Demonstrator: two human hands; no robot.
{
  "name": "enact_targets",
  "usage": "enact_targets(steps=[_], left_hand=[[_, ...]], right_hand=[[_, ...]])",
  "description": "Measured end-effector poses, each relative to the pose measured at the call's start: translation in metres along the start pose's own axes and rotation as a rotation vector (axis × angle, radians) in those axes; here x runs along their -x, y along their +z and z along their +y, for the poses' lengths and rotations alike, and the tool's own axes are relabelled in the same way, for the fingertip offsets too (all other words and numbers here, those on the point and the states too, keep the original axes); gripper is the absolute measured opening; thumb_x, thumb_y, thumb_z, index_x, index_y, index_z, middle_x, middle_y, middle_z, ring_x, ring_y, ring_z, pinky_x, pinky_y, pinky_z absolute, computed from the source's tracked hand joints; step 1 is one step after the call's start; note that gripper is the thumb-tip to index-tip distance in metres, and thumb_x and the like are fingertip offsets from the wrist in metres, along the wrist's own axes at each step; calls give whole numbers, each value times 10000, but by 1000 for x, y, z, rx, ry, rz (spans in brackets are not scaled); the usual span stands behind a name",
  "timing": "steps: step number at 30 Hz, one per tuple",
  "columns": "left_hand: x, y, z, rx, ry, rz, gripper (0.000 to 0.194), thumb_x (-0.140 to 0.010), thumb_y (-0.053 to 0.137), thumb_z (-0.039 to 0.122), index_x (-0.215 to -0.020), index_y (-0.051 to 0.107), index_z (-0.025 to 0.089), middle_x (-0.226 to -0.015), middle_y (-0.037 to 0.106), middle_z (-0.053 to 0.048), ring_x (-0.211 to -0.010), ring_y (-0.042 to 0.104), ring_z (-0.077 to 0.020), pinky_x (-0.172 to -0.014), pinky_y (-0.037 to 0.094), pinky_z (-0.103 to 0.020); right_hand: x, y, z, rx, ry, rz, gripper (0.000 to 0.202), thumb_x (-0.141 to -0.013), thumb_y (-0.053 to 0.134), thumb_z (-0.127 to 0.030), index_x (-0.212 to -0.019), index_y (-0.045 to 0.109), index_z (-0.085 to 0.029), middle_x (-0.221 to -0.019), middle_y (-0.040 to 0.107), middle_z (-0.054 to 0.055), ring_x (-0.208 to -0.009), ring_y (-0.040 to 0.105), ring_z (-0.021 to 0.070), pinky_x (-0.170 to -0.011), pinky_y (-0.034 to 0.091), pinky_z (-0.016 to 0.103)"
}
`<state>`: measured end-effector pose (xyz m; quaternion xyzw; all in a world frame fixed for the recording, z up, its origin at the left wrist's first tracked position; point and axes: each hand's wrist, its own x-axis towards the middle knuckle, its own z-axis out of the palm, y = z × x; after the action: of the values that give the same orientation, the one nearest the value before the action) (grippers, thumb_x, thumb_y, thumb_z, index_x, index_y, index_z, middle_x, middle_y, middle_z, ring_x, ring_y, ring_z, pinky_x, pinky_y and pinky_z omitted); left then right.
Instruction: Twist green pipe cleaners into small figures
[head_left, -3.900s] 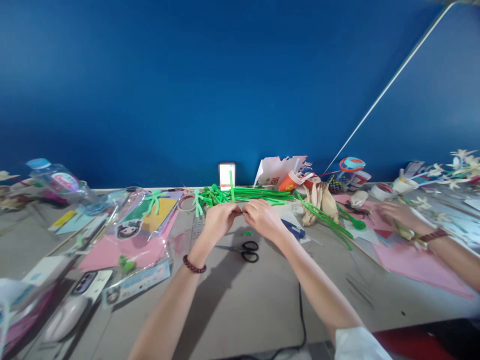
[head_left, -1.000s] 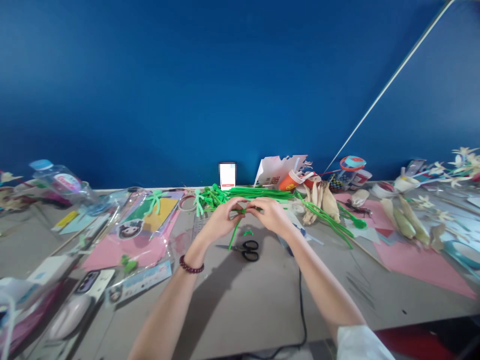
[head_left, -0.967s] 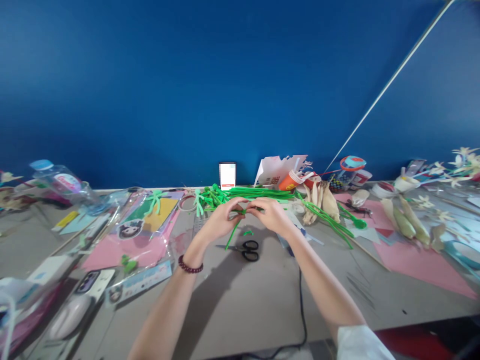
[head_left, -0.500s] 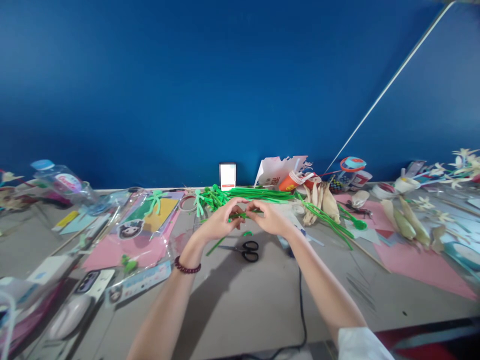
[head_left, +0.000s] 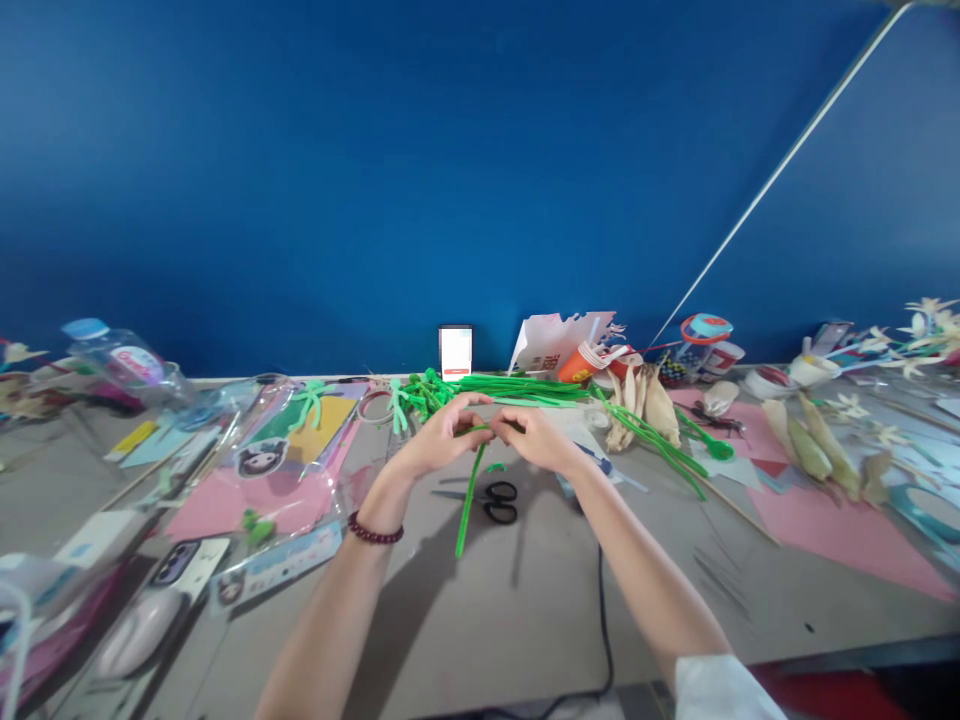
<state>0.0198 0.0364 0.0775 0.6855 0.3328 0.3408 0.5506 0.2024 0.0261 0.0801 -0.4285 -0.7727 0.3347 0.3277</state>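
Both hands meet near the middle of the table. My left hand (head_left: 444,440), with a dark red bead bracelet at the wrist, pinches a green pipe cleaner (head_left: 469,505). Its long end hangs down toward me from between the hands. The fingertips of my right hand (head_left: 529,436) are closed on the same green pipe cleaner, touching or almost touching the left fingertips. Black-handled scissors (head_left: 501,502) lie below the hands, their blades partly behind the hanging strand. A short green piece (head_left: 496,467) rests just above the scissors.
Behind the hands lie a bundle of green pipe cleaners (head_left: 525,388) and a lit phone (head_left: 456,352) against the blue wall. Plastic-wrapped paper (head_left: 259,490) is at left; paper cups (head_left: 579,362), dried husks (head_left: 660,405) and pink paper (head_left: 847,530) are at right.
The pipe cleaner's long end has swung from pointing down-left to hanging more steeply in front of the scissors. Both hands have barely moved and remain closed on it.
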Motion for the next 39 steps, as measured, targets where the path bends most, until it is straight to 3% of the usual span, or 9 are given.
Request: enact_targets(steps=[9,16,18,20,23,26,30,39], left_hand=[[1,5,3,54,81,37,395,-769,638,306,-1099,468,172,-634,514,36,-577,486,-83,-537,354,-202],[-1,7,3,77,54,66,401,-775,609,296,-1129,474,167,-622,533,33,-608,526,-106,-581,397,-219],[-1,4,5,5,46,91,363,-803,568,338,-1113,506,160,-630,559,20,-611,532,-114,-581,405,-225],[0,2,6,-117,38,98,281,-827,522,392,-952,589,149,-646,582,-1,-611,532,-118,-571,405,-227],[0,-1,4,-279,45,41,330,-824,505,430,-702,610,142,-654,603,-19,-627,537,-125,-593,419,-234],[0,-2,0,-372,77,53,296,-809,530,409,-735,642,145,-694,637,-25,-664,552,-137,-618,431,-236],[-1,-3,-5,-401,116,115,227,-794,564,361,-796,663,157,-793,677,-42,-736,586,-160,-662,449,-246],[-1,-2,0,-496,107,117,175,-796,557,298,-716,622,157,-701,647,-23,-682,572,-154,-640,418,-248]], right_hand=[[0,-1,3,-49,-11,-38,271,-879,430,-341,-734,579,-167,-605,488,-19,-542,412,103,-513,319,224],[0,-2,3,-35,4,-17,244,-870,423,-293,-710,560,-170,-635,541,-11,-578,465,111,-563,366,226],[0,-2,3,-10,1,23,245,-872,427,-296,-714,567,-171,-635,545,-10,-594,483,118,-583,376,229],[0,-3,3,19,-21,64,251,-874,429,-292,-708,573,-172,-635,548,-8,-604,493,123,-597,382,232],[0,-2,4,62,-76,99,230,-865,442,-257,-715,594,-171,-667,581,4,-638,516,133,-618,392,234],[0,-1,6,111,-106,115,212,-858,469,-252,-741,626,-172,-732,631,23,-686,543,145,-647,398,241],[0,2,10,172,-55,107,234,-853,511,-305,-704,638,-175,-653,607,6,-618,511,135,-582,359,232],[-2,5,12,125,-45,100,274,-869,495,-351,-708,622,-169,-622,564,-8,-604,484,129,-573,348,226]])
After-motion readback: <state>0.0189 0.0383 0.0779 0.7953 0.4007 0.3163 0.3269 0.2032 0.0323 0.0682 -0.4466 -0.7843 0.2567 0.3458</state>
